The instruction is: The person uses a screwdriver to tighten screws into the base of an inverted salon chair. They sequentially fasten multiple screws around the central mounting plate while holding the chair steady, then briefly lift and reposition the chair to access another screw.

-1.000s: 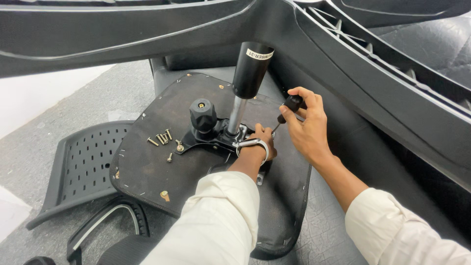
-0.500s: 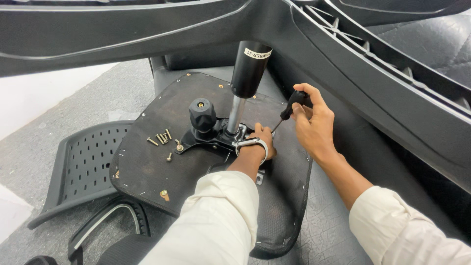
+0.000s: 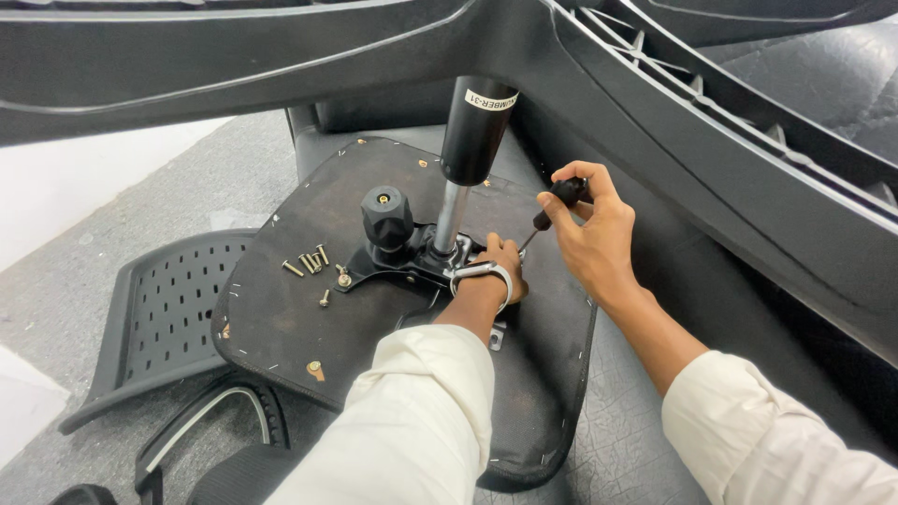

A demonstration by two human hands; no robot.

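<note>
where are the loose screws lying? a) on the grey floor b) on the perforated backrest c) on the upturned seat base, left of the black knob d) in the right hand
c: the loose screws lie in a small cluster on the dark seat base, just left of the black knob, while the right hand holds a screwdriver.

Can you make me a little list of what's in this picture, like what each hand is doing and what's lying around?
Place: an upturned office chair seat on a grey floor
Left hand: rests on the black metal mechanism at the foot of the gas cylinder
Right hand: grips a black-handled screwdriver, tip angled down toward the mechanism
Knob: black, upright beside the cylinder
Loose screws: a small cluster on the seat underside
Nearby: perforated plastic panel to the left
</note>
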